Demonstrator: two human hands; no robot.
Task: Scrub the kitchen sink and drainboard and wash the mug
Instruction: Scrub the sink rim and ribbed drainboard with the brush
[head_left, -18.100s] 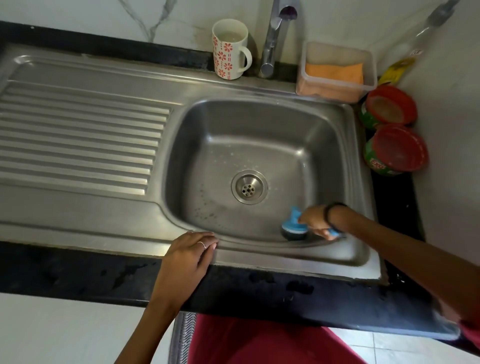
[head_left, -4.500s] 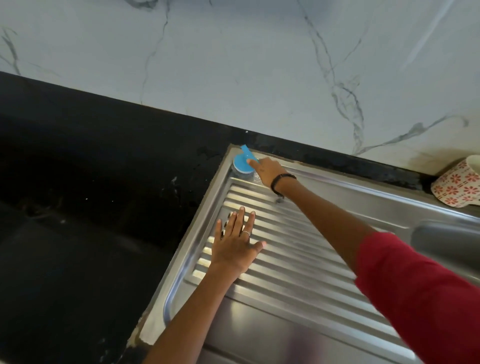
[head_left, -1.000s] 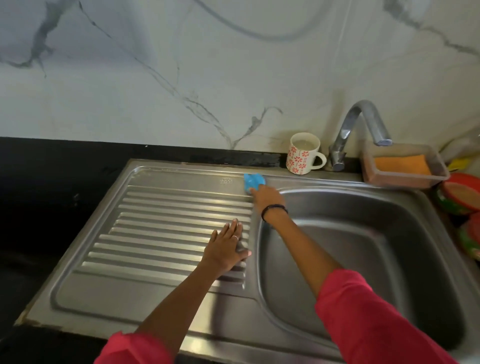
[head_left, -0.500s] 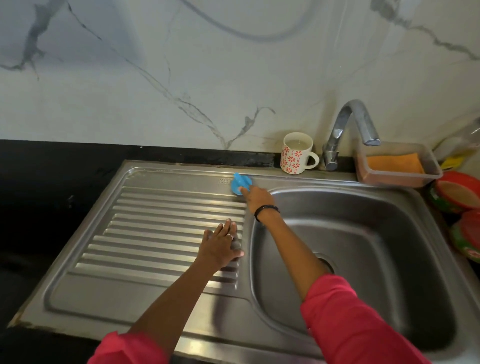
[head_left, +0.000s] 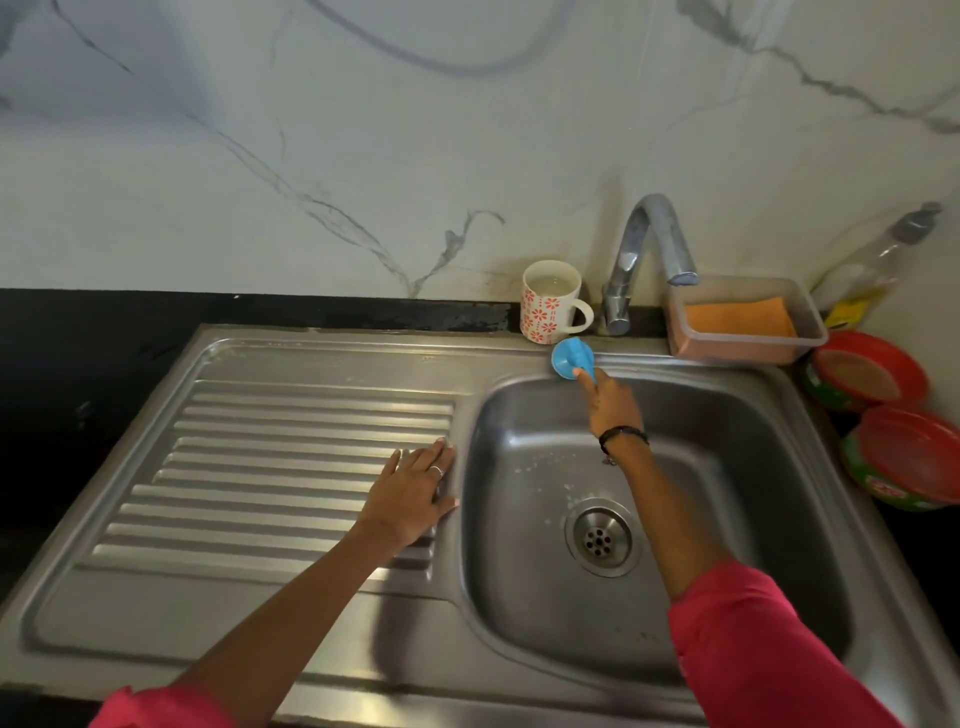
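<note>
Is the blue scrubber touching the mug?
Apart. The head view shows a strip of steel rim between the scrubber and the mug.

The ribbed steel drainboard (head_left: 291, 467) lies left of the steel sink basin (head_left: 727, 467). On the sink's back edge, left to right: white red-flowered mug (head_left: 549, 302), chrome tap (head_left: 631, 260), clear plastic tub (head_left: 748, 343) holding an orange sponge (head_left: 740, 317). The round blue scrubber (head_left: 571, 358) sits just before the mug.
</note>
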